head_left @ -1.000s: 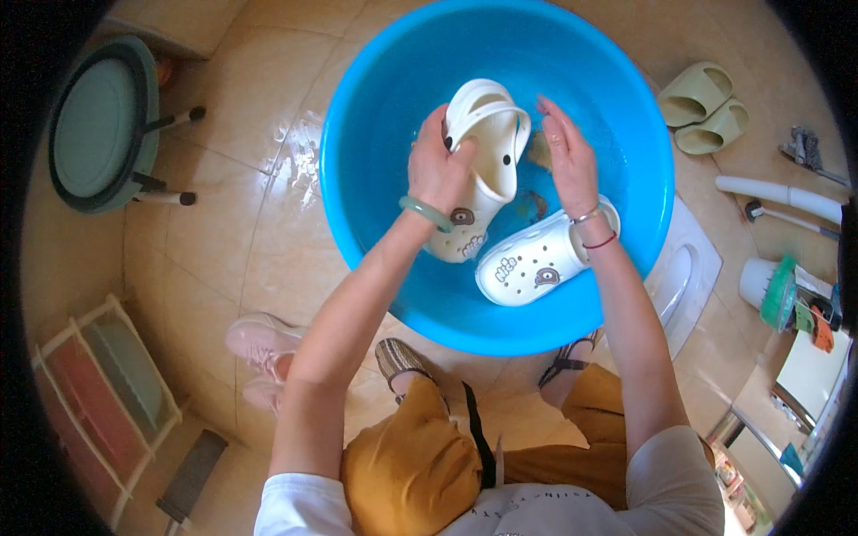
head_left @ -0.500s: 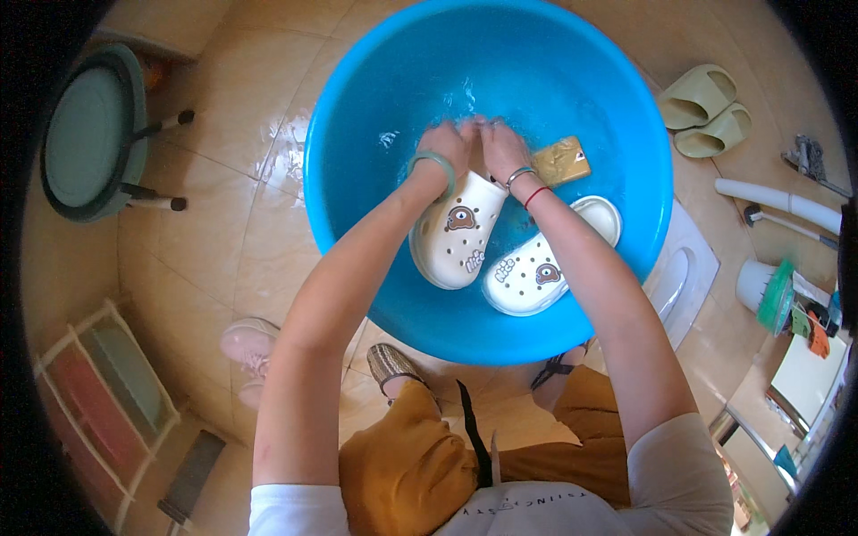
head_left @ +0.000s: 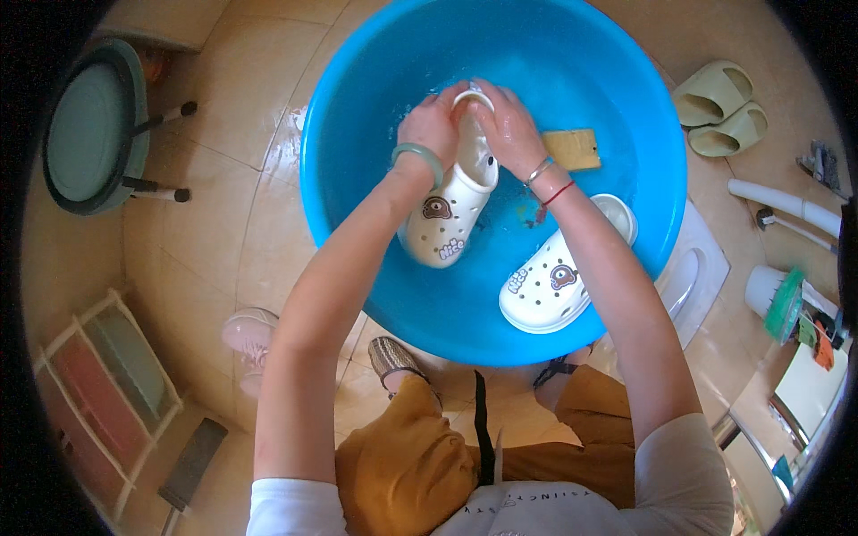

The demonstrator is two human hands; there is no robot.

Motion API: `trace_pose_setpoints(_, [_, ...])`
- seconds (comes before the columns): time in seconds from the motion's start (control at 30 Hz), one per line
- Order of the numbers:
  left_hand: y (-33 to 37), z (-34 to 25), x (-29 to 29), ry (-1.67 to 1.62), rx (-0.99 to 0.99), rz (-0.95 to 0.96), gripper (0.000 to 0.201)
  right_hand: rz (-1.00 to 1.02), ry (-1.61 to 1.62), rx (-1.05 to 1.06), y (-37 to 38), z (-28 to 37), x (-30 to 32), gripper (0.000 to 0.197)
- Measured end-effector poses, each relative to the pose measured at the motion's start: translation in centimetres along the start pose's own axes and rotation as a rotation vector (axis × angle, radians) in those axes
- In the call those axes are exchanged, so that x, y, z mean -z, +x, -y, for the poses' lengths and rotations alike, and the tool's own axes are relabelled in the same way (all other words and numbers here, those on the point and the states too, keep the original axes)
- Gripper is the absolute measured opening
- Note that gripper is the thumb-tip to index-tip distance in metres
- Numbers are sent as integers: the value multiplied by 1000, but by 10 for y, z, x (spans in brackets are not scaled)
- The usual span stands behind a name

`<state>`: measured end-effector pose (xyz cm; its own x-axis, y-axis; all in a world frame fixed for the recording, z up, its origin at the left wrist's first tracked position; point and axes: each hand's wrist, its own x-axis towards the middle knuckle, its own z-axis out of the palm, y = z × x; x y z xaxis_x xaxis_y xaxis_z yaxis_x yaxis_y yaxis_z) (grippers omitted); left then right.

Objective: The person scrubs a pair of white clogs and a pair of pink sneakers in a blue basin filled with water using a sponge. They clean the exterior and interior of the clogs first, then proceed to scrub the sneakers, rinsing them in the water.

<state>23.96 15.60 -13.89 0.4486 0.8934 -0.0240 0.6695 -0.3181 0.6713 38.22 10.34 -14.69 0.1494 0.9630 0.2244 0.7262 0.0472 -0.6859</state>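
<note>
Tiled floor (head_left: 192,286) is part-covered by blue basin (head_left: 581,54), far side roomy; white clog (head_left: 442,219) is heel-gripped by left hand (head_left: 429,129), right hand (head_left: 511,129).

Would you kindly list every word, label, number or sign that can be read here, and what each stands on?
I'll give places and looks rather than copy the wording:
Held clog: short, pale outlined lettering near the toe, legible.
Other clog: similar lettering beside the brown bear charm, legible.
Shirt: a row of small dark letters, too small to read surely.
I can make out no other legible text.
</note>
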Motion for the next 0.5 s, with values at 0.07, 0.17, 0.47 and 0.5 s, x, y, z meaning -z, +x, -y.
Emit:
trace_pose_setpoints(0.07, [-4, -10, 14, -35, 11, -44, 32, 34, 27, -41, 7, 12, 6, 31])
trace_pose_setpoints(0.17, [-3, -17, 36, -290, 2, 15, 38, -115, 147, 74, 6, 21, 16, 29])
trace_pose_setpoints(0.47, [-42, 33, 16, -680, 484, 288, 69, -289, 2, -439, 3, -52, 14, 28])
trace_pose_setpoints(0.5, [-46, 32, 15, -718, 513, 229, 70, -276, -30, -500, 4, -57, 13, 28])
